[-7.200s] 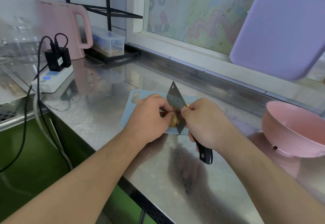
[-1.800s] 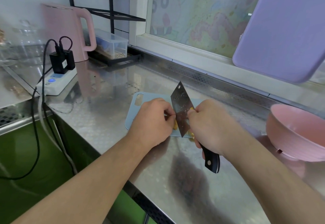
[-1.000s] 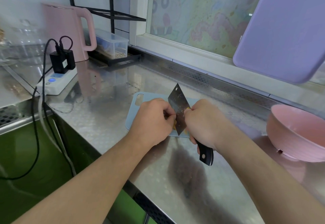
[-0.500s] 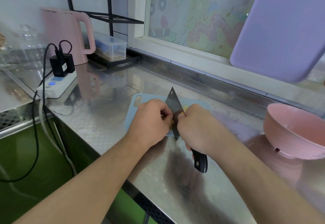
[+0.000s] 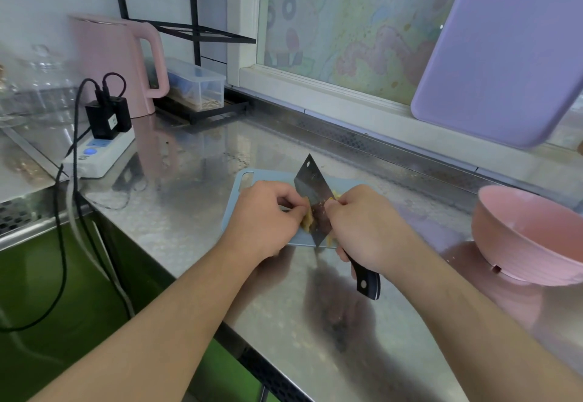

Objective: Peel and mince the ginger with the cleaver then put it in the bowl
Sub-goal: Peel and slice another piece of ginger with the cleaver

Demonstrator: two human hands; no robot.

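A pale yellow piece of ginger [image 5: 306, 221] is pinched in my left hand [image 5: 265, 217] above a small light-blue cutting board [image 5: 241, 185]. My right hand [image 5: 366, 228] grips the cleaver [image 5: 312, 190] by its black handle [image 5: 367, 281]. The steel blade stands tilted on edge, pressed against the ginger between both hands, with small bits stuck to it. Most of the ginger is hidden by my fingers and the blade. A pink bowl [image 5: 530, 237] stands on the steel counter to the right, apart from both hands.
A pink kettle [image 5: 113, 60], a white power strip [image 5: 97, 153] with black plugs and cables, and a clear plastic box [image 5: 197, 84] stand at the back left. A large lilac board [image 5: 504, 48] leans at the window, upper right. The counter's front edge runs diagonally below my forearms.
The cleaver has kept shifting slightly against the ginger, blade tilting and sliding between my hands. Both hands stay over the board's near edge; the view has moved a little.
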